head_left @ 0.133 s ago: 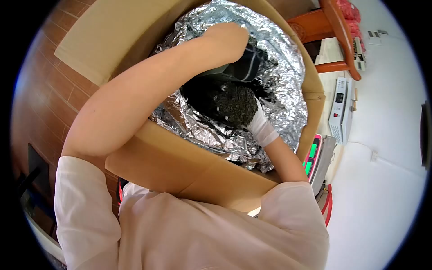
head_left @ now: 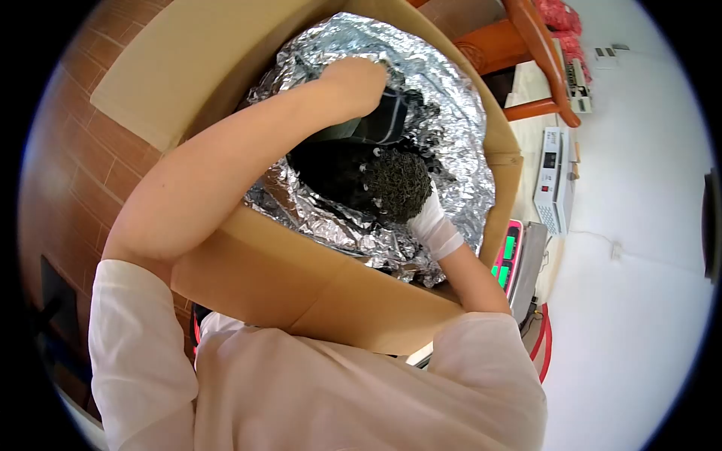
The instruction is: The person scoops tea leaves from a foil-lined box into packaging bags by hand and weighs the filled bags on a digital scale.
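Inside a cardboard box (head_left: 301, 270) lined with crumpled silver foil (head_left: 462, 135), my left hand (head_left: 355, 86) is bare and closed at the rim of a dark, see-through plastic container (head_left: 385, 119). Its fingertips are hidden behind the hand. My right hand (head_left: 429, 218) wears a white glove and carries a heaped clump of dark, wiry dried leaves (head_left: 402, 184), which look like tea. The fingers are buried under the clump. This heap is right beside the container, over more dark loose leaves (head_left: 327, 169).
A wooden chair (head_left: 553, 56) stands beyond the box at the upper right. Along the right are a white device (head_left: 553, 180) with a small display and a scale (head_left: 509, 252) with green screens. Brown floor tiles (head_left: 98, 143) lie to the left.
The view has shifted slightly, so the box sits further left and lower. My right hand with the leaf clump has moved a little to the right against the box. My left hand stays at the container.
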Demonstrator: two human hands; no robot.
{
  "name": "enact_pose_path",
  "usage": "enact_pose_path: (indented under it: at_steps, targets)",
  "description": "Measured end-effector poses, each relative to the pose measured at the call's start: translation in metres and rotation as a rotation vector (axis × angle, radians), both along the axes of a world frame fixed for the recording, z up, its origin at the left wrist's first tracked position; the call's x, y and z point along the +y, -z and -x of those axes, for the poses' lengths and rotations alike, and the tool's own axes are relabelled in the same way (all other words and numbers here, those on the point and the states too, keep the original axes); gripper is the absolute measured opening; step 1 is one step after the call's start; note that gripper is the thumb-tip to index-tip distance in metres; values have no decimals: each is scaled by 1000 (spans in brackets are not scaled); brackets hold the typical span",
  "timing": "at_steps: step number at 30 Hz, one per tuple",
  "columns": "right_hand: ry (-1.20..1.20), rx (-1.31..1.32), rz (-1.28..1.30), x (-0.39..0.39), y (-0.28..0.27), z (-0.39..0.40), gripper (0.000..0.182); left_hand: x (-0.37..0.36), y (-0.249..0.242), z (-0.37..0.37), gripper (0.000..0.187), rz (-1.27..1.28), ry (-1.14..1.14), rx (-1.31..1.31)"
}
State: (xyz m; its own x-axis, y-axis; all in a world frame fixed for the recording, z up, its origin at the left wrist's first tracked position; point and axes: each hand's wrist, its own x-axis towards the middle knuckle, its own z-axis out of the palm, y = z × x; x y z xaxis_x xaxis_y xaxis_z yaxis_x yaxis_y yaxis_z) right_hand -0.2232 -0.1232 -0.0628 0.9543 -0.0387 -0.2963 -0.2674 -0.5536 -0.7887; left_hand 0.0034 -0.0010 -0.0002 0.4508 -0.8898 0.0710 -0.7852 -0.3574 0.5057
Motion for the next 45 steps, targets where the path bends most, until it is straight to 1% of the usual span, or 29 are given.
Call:
enact_pose_path:
  at_steps: [2,3,5,6,7,8,10,13,14,15,18,21,22,23,25,26,29,30,33,35,36,37,38,39,40,42,43,44,45]
  targets:
    - [-377,-128,1019,11,-46,9,46,-1,-1,9,13,-56,23,112]
    - [-371,-127,1034,14,-56,9,46,-2,-4,12,13,-42,30,107]
    - [-157,-181,1018,20,-67,12,43,-3,-7,20,20,-142,74,156]
    - [-166,-57,1093,13,-66,20,42,-2,-6,24,21,-111,83,141]
    - [-157,-50,1100,6,-58,25,42,-2,-6,28,21,-105,94,141]
    - [116,-174,488,3,-53,24,43,-1,-9,32,18,-142,107,156]
    - [382,-290,-127,-2,-52,22,45,-1,-11,37,16,-174,133,168]
    - [1082,-119,-1061,25,-97,-13,46,-7,3,39,12,-204,191,214]
    - [1164,-68,-1171,27,-98,-19,48,-7,6,40,12,-158,195,221]
    - [1165,-70,-1172,30,-101,-20,48,-7,9,39,17,-111,195,227]
    - [937,-15,-1038,36,-103,-24,57,-6,11,37,18,-61,209,242]
    - [837,16,-994,36,-104,-25,60,-3,1,35,18,-111,217,222]
    - [843,10,-887,39,-108,-26,55,-2,0,33,17,-96,198,238]
    - [849,15,-890,40,-111,-26,55,-2,-1,30,17,-83,180,254]
    - [768,-85,-583,40,-114,-23,48,-2,-1,20,16,5,140,205]
    - [813,-110,-461,43,-118,-25,44,0,-7,15,15,27,92,248]
    - [802,73,-381,24,-100,-21,43,3,-18,10,7,123,8,201]
    - [804,82,-391,18,-86,-21,43,1,-15,10,7,110,8,206]
    - [745,435,-291,11,-33,-37,39,-1,-5,4,8,89,44,65]
    - [646,558,-181,3,22,-47,41,-2,-6,-4,16,176,1,51]
    - [641,565,-202,-5,56,-52,41,-2,-1,-4,15,333,-44,2]
    - [391,450,15,-15,92,-57,46,-1,-4,-3,15,318,-40,1]
    - [138,332,224,-19,117,-64,52,4,-17,-1,16,145,86,-259]
    - [133,343,200,-13,129,-75,52,7,-26,2,17,-37,215,-511]
    - [77,378,181,-8,140,-89,57,7,-28,5,16,58,91,-272]
    - [-62,365,123,8,163,-106,69,8,-31,14,17,96,-3,-173]
    - [-62,493,234,19,173,-103,79,8,-30,14,17,153,-91,-82]
    - [-156,437,233,17,206,-98,83,5,-27,10,17,147,-33,-12]
    - [-214,434,189,18,217,-93,87,8,-24,10,17,128,-34,-9]
